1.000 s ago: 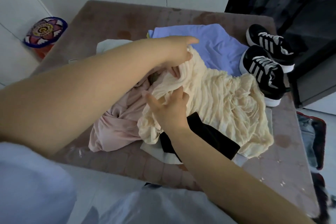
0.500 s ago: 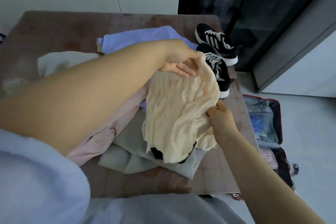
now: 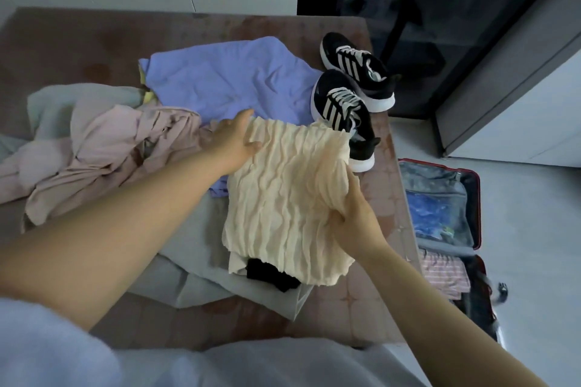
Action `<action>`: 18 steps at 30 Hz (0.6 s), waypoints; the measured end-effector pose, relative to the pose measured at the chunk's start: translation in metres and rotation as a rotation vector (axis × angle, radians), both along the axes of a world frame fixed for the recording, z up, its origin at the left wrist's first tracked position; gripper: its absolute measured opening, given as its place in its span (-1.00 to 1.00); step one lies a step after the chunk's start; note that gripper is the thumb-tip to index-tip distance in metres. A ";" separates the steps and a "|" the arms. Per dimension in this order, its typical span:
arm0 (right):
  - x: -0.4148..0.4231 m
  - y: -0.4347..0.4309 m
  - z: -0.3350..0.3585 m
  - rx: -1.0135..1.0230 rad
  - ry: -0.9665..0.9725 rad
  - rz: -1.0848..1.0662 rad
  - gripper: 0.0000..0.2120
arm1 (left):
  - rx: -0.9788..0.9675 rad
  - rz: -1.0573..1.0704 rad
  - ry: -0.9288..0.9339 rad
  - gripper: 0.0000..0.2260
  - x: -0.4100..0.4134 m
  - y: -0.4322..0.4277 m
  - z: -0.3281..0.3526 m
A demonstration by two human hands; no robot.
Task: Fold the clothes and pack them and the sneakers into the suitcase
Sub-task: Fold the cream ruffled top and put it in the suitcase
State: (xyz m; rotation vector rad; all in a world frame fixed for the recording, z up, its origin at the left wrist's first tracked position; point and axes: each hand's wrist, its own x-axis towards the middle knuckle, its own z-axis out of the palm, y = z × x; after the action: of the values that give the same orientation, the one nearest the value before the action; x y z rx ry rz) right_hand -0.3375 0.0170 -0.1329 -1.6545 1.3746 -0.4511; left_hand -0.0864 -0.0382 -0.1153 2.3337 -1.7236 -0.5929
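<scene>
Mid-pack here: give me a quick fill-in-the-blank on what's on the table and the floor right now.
1. The left hand and right hand both hold the ____ crinkled top.
2. The sneakers on the table are black with ____ stripes.
3. The suitcase on the floor lies ____.
Missing words: cream; white; open.

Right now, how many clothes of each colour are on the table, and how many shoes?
Cream top: 1
Purple garment: 1
Pink garment: 1
Pale grey garment: 1
Black garment: 1
Sneakers: 2
Total: 7; the yellow sliver is too hidden to count.
</scene>
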 end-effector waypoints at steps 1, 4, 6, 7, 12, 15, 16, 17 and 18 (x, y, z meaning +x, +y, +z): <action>-0.001 -0.003 0.000 0.007 -0.022 0.018 -0.19 | 0.018 0.047 0.011 -0.41 0.001 -0.003 -0.003; -0.003 -0.008 -0.006 0.084 -0.113 -0.015 -0.25 | 0.127 0.168 0.080 -0.37 0.002 -0.009 -0.010; -0.005 -0.008 -0.008 0.107 -0.115 -0.026 -0.31 | 0.149 0.229 0.114 -0.41 -0.002 -0.011 -0.014; -0.004 -0.007 -0.007 0.091 -0.131 -0.018 -0.32 | 0.116 0.250 0.129 -0.46 -0.004 -0.012 -0.013; 0.002 -0.008 0.004 -0.025 -0.333 0.021 -0.37 | -0.210 0.393 0.282 -0.79 -0.003 -0.004 0.009; 0.001 -0.018 -0.001 0.137 -0.128 -0.082 -0.34 | -0.249 0.448 0.271 -0.77 0.010 0.007 0.008; 0.001 -0.022 0.000 0.179 0.012 -0.112 -0.29 | -0.238 0.439 0.279 -0.78 0.013 0.010 0.006; 0.003 -0.024 0.002 0.149 0.137 -0.113 -0.24 | -0.220 0.430 0.290 -0.78 0.014 0.012 0.006; 0.006 -0.028 0.008 0.042 0.211 -0.087 -0.22 | -0.200 0.428 0.319 -0.77 0.017 0.011 0.004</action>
State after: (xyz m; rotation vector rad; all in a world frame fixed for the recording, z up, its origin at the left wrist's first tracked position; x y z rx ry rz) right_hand -0.3318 -0.0110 -0.1245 -1.6488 1.6050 -0.3009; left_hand -0.0699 -0.0274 -0.1117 2.2202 -1.0529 -0.6341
